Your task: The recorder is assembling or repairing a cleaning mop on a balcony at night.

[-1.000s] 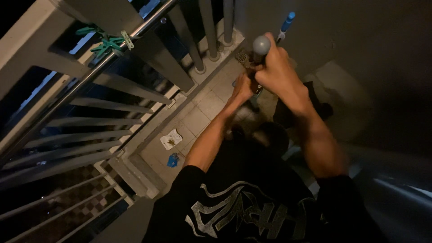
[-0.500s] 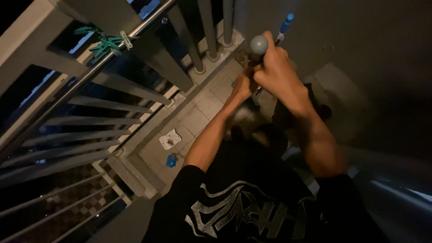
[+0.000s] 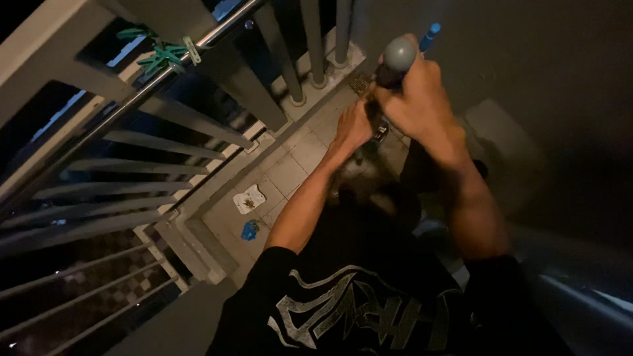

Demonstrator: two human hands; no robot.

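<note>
I look down at a dim tiled balcony floor point(image 3: 290, 173). My right hand point(image 3: 419, 99) is closed around the upper part of a long dark handle with a round grey end cap point(image 3: 399, 53). My left hand point(image 3: 353, 126) grips the same handle lower down, near the floor. The handle's lower end is hidden behind my hands and the shadow. A second stick with a blue tip point(image 3: 430, 33) stands just behind the grey cap, against the wall. I wear a black shirt with a pale print point(image 3: 356, 310).
A grey railing with a steel top rail point(image 3: 165, 76) runs along the left, with green clothes pegs point(image 3: 161, 54) clipped on it. A white scrap point(image 3: 249, 199) and a small blue object point(image 3: 250, 229) lie on the tiles by the railing's base. A floor drain point(image 3: 360, 83) sits in the far corner.
Both hands have stayed on the handle. The handle and hands have shifted slightly, and the view has barely moved.
</note>
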